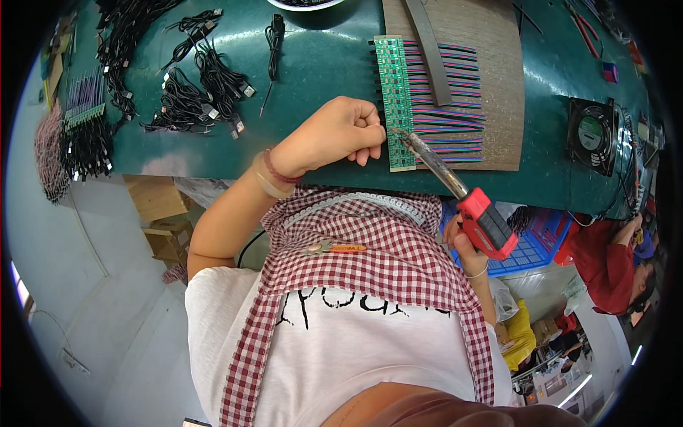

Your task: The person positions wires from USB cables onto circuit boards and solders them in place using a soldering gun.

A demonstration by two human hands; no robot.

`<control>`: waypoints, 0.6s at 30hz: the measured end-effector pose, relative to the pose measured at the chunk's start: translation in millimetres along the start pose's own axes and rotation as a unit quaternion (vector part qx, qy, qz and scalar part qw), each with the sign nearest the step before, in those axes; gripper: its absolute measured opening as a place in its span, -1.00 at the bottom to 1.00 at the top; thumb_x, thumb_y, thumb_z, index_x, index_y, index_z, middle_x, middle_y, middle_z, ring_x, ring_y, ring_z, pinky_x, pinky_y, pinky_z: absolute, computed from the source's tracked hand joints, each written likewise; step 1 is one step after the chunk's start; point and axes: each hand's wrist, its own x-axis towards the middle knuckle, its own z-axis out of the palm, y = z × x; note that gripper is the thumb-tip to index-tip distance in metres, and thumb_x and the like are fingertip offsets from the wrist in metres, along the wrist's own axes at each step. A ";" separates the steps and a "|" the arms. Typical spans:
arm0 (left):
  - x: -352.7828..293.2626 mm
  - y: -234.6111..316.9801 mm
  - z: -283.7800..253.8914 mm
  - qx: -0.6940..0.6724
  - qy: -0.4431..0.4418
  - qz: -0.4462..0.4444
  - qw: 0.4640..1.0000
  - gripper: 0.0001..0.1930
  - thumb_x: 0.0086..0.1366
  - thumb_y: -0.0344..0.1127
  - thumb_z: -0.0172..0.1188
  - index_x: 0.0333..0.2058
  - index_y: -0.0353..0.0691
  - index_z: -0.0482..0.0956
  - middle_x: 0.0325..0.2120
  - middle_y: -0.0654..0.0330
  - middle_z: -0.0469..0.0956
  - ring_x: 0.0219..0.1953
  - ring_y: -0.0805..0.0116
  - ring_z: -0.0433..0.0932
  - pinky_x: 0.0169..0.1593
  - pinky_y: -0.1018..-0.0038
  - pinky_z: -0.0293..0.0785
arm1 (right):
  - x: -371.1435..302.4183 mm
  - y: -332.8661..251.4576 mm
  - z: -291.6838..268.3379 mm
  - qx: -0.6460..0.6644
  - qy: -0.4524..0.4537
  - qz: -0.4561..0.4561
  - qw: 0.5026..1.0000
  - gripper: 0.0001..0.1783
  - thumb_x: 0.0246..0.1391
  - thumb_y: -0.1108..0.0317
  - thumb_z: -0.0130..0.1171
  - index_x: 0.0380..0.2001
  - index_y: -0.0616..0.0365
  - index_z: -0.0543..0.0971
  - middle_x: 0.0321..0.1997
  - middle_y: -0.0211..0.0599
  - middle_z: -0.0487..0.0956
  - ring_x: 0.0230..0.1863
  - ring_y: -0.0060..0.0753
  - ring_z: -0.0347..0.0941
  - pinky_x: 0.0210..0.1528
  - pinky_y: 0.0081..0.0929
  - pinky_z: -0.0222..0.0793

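Glossy red plastic soldering iron point(466, 203); matt wood-grain board point(491, 43).

Left hand point(340, 135) curled beside a green circuit board strip point(395, 99) with coloured wires point(448, 107) on a wooden board point(498, 43). Right hand point(466, 249) gripping a red-handled soldering iron point(455, 188), tip touching the strip's lower part. Black cable bundles point(199, 92) well apart on the green table point(320, 57).

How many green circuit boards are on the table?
2. One long green board lies by the left hand, under the soldering iron tip. A second green board sits at the table's far left. Others may be hidden.
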 end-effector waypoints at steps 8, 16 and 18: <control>0.2 -0.7 0.1 -0.003 0.003 -0.002 1.000 -0.87 0.23 -0.41 0.06 -0.50 -0.28 0.41 -0.61 0.22 0.53 -0.65 0.63 0.42 -0.57 0.70 0.29 | -9.6 22.7 -23.8 -0.146 -0.011 0.017 0.989 -0.73 -0.16 0.35 0.34 -0.36 0.18 0.54 -0.46 -0.35 0.50 -0.45 -0.44 0.44 -0.41 -0.52 0.33; -0.6 -0.8 0.1 0.003 0.005 0.009 1.000 -0.86 0.24 -0.39 0.06 -0.50 -0.27 0.41 -0.61 0.23 0.53 -0.65 0.63 0.42 -0.57 0.70 0.29 | -17.2 21.7 -25.0 -0.198 0.002 -0.016 0.980 -0.72 -0.17 0.43 0.30 -0.31 0.21 0.54 -0.44 -0.31 0.52 -0.44 -0.38 0.47 -0.40 -0.50 0.35; 0.0 -0.4 0.4 0.011 0.007 0.010 1.000 -0.85 0.24 -0.38 0.06 -0.50 -0.27 0.41 -0.61 0.23 0.53 -0.65 0.63 0.42 -0.57 0.70 0.29 | -13.0 8.6 -13.9 -0.185 0.021 -0.020 0.982 -0.73 -0.14 0.44 0.29 -0.30 0.24 0.52 -0.45 -0.30 0.51 -0.44 -0.39 0.46 -0.41 -0.50 0.35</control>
